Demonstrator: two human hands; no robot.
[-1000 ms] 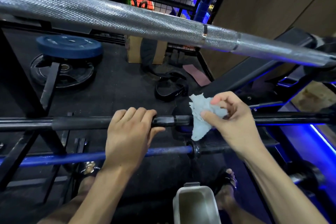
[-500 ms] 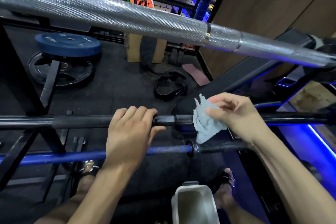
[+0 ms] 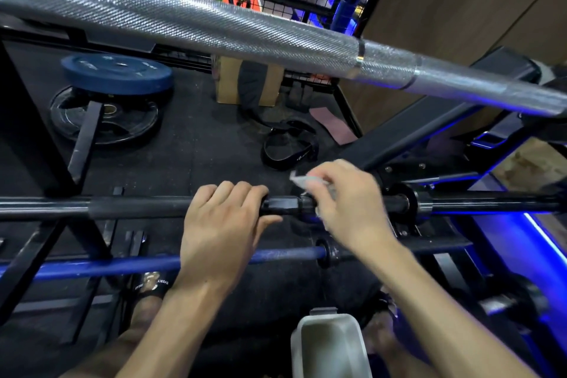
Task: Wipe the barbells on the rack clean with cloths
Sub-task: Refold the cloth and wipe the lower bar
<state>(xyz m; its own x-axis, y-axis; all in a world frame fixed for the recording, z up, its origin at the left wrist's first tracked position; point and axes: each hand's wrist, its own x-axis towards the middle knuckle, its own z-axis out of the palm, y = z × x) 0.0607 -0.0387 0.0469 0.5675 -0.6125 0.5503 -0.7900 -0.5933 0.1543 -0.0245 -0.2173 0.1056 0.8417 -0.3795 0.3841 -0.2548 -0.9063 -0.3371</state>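
A black barbell [image 3: 138, 207] runs level across the middle of the rack. My left hand [image 3: 224, 224] grips it from above, fingers curled over the bar. Just to its right, my right hand [image 3: 346, 202] holds a pale blue cloth [image 3: 302, 179] against the same bar near its collar [image 3: 408, 207]; the hand is blurred and hides most of the cloth. A thick knurled silver barbell [image 3: 214, 27] crosses above, close to the camera. Below lies a blue barbell [image 3: 92, 268].
Black rack uprights [image 3: 40, 144] stand at the left. A blue weight plate [image 3: 116, 74] on a black plate [image 3: 104, 120], a cardboard box [image 3: 245, 83] and a black strap [image 3: 288, 149] lie on the dark floor. A grey container [image 3: 329, 347] sits low between sandalled feet.
My right hand has lowered the cloth from a loose pinch beside the bar down onto the black barbell and moved slightly left. My left hand has kept its grip.
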